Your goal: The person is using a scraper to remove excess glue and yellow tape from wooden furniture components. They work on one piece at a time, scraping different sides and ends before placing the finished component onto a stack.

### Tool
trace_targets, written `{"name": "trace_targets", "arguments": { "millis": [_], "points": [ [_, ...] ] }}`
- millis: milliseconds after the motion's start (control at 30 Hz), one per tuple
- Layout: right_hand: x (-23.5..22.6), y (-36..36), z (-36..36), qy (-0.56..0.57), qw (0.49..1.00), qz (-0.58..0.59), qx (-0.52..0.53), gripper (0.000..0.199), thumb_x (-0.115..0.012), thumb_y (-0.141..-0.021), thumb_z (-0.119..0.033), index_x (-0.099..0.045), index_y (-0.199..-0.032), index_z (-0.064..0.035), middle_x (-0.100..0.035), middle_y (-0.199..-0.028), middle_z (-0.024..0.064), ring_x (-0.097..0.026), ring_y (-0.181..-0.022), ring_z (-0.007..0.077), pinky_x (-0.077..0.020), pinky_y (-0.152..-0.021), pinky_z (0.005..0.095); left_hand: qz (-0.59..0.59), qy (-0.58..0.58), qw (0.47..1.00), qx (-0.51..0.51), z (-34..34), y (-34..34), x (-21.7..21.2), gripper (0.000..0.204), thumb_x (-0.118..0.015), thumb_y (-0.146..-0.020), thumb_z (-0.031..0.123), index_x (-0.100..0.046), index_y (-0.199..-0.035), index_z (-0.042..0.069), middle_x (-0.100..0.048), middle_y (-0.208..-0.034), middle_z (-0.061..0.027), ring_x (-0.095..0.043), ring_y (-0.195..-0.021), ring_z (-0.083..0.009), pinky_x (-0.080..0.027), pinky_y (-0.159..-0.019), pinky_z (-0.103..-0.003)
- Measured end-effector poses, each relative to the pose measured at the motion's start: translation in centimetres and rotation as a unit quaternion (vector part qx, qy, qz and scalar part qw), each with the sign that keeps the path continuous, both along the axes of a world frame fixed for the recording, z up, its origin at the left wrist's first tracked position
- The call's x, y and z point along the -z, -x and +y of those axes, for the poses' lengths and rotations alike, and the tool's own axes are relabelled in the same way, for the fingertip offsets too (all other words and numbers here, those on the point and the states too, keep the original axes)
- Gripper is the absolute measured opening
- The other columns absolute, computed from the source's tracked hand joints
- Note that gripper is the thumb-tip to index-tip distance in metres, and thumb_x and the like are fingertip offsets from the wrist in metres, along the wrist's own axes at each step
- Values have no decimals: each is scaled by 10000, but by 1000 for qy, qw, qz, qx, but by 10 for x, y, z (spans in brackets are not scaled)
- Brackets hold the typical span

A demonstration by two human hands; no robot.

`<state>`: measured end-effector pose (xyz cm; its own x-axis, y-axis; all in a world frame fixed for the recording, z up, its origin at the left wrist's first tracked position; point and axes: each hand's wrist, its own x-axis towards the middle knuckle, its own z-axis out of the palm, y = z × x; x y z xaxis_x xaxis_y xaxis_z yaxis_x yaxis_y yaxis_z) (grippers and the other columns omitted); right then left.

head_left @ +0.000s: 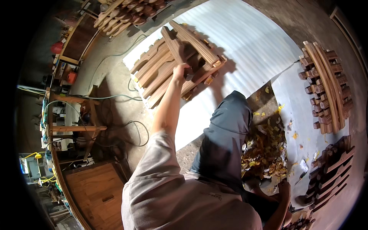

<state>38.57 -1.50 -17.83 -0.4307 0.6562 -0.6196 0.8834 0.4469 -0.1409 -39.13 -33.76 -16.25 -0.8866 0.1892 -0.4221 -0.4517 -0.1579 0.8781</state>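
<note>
My left hand (180, 71) reaches forward, its fingers closed round the near end of a shaped brown wooden piece (174, 46). That piece lies tilted on a stack of similar wooden slats (157, 78), beside a thicker straight length (195, 43) on top. The stack rests on a white foam sheet (245, 32). Low on the right, beside my bent leg, my right hand (283, 188) has its fingers curled; whatever they hold, if anything, is too small to make out. Close to it lies a heap of yellow and brown peelings or scraps (264, 149).
Right of me stand another crisscross wooden stack (326, 92) and a darker one (331, 172). More pieces are piled at the far left (130, 13). Cables (111, 96) run across the floor beside a wooden frame (78, 128) and a brown wooden cabinet (94, 191).
</note>
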Motion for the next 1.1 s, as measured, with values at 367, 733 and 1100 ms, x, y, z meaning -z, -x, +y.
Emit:
{"name": "trace_targets", "arguments": {
  "millis": [367,733,1100],
  "points": [
    [-22,41,12,-30,980,197,13,287,-606,-915,-258,-644,-907,26,-624,-808,262,-597,-776,451,-465,-698,483,48,-193,974,112,19,-120,-161,483,-747,-796,206,-561,-1190,-3,-645,-932,-112,-658,-834,-222,-576,-723,-383],
    [-260,247,-37,-153,838,523,24,283,-783,-801,-92,-731,-1073,-37,-734,-851,64,-618,-681,110,-496,-663,256,235,22,932,277,202,-280,-159,594,-797,-668,25,-485,-1170,-27,-618,-937,-65,-617,-797,-169,-529,-727,-329],
    [-234,264,-11,-343,804,483,-45,292,-745,-718,-138,-745,-1010,-124,-710,-722,68,-674,-568,243,-556,-546,353,357,-8,832,424,249,-381,-120,820,-851,-671,127,-405,-1339,-34,-627,-1146,-171,-637,-1027,-244,-534,-883,-355]
  ]
}}
